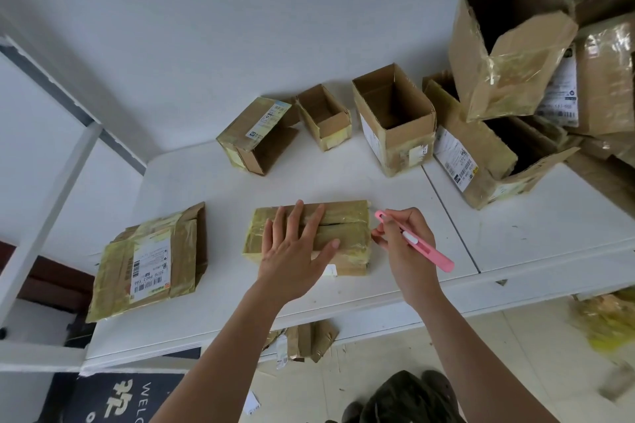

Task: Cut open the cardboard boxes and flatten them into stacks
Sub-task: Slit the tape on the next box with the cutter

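Pressing flat on the taped box point(343, 233), the left hand point(295, 247) has its fingers spread and straight across the box's top, the thumb reaching toward the right end. This box lies at the middle of the white table point(515, 233), its top seam showing a dark slit along its length. The right hand point(402, 237) is just beside the box's right end, fingers curled round a pink utility knife point(417, 242); the knife's front tip points up and left, close to the box's upper right corner, and its tail sticks out to the right of the hand. Both forearms come up from the lower edge of the view, bare, converging on the box.

Left of the box, well apart, a flattened box point(151, 261) with a shipping label lies overhanging the table's near edge. Beyond the box, toward the wall, stand three open small boxes point(323, 117) in a row, and farther right a pile of larger open boxes point(508, 45) leans at the table's far right. Bare table surface lies between the box and that row, and to the right of the knife. Cardboard scraps point(302, 340) lie on the floor below the near edge.
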Action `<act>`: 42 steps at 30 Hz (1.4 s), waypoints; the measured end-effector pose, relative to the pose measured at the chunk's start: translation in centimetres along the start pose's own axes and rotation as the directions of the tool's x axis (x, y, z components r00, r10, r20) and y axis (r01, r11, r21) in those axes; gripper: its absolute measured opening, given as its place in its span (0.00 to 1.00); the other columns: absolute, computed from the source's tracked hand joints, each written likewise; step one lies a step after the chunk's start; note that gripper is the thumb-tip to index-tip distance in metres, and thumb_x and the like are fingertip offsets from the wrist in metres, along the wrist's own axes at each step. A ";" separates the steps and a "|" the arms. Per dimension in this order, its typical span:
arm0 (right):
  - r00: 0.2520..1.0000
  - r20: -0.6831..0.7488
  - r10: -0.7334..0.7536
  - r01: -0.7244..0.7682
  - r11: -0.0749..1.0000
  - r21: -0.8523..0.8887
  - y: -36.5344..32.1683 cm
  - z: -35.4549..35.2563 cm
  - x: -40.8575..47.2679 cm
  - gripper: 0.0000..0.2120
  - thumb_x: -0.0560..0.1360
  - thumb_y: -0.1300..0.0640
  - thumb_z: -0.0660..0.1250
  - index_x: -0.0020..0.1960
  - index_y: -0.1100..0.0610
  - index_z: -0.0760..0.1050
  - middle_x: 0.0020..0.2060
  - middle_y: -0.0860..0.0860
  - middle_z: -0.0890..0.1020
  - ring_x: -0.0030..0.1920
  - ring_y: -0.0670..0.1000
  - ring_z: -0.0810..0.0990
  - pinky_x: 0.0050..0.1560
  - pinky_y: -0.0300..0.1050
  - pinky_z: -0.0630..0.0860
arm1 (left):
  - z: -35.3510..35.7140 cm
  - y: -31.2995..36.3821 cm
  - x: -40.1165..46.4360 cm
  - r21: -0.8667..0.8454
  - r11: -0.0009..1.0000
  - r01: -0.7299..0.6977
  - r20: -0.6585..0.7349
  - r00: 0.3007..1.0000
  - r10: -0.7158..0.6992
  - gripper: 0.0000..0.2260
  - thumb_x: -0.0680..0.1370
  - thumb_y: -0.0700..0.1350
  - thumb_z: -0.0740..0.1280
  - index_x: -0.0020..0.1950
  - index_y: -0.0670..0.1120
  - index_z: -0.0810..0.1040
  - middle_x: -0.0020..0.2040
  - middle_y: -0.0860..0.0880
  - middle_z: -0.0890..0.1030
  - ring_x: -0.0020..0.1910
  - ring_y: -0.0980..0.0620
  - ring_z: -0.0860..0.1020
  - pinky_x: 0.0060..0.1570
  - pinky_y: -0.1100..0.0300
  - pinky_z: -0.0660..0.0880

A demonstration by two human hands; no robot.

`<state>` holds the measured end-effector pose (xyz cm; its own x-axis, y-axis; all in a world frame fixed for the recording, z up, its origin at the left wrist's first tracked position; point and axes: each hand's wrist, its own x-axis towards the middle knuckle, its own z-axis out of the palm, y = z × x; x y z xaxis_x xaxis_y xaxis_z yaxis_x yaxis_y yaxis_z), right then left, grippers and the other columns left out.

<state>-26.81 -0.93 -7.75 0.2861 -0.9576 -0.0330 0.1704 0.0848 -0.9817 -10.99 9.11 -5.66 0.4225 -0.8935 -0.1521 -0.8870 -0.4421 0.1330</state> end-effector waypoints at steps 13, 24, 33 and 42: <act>0.989 0.115 -0.092 0.114 0.973 -0.201 -0.7 -0.7 0.1 0.09 0.78 0.65 0.65 0.40 0.60 0.70 0.30 0.50 0.75 0.32 0.51 0.72 0.34 0.46 0.71 | 0.3 0.2 -0.1 0.027 1.000 0.001 -0.043 0.999 0.000 0.39 0.70 0.71 0.31 0.79 0.59 0.44 0.81 0.50 0.46 0.79 0.44 0.42 0.75 0.46 0.38; 0.974 0.168 -0.151 0.190 0.951 -0.246 -0.8 -0.9 -1.9 0.10 0.79 0.62 0.65 0.40 0.61 0.69 0.34 0.63 0.78 0.28 0.46 0.73 0.28 0.37 0.69 | 0.2 0.2 -0.2 0.057 0.998 -0.003 -0.041 0.999 0.005 0.39 0.70 0.71 0.29 0.79 0.59 0.44 0.80 0.50 0.46 0.79 0.44 0.42 0.76 0.45 0.39; 0.962 0.243 -0.124 0.186 0.950 -0.252 -1.4 -1.9 -3.1 0.14 0.78 0.69 0.65 0.37 0.57 0.67 0.26 0.45 0.73 0.26 0.41 0.67 0.28 0.33 0.65 | -0.2 0.2 -0.4 0.052 0.999 -0.009 -0.017 1.000 0.010 0.39 0.70 0.72 0.30 0.79 0.59 0.43 0.80 0.51 0.45 0.79 0.45 0.41 0.76 0.46 0.39; 0.983 0.148 -0.111 0.137 0.975 -0.178 -3.6 -1.4 1.0 0.06 0.78 0.65 0.65 0.43 0.60 0.72 0.38 0.54 0.81 0.38 0.48 0.79 0.41 0.35 0.75 | -0.9 0.0 -1.3 -0.039 0.997 -0.060 0.043 0.997 0.062 0.33 0.76 0.71 0.42 0.79 0.61 0.47 0.80 0.55 0.44 0.78 0.50 0.38 0.76 0.48 0.35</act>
<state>-28.49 -2.55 -4.53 0.4019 -0.9097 0.1046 0.0379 -0.0976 -0.9945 -11.38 10.18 -4.62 0.3585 -0.9149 -0.1855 -0.9029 -0.3903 0.1801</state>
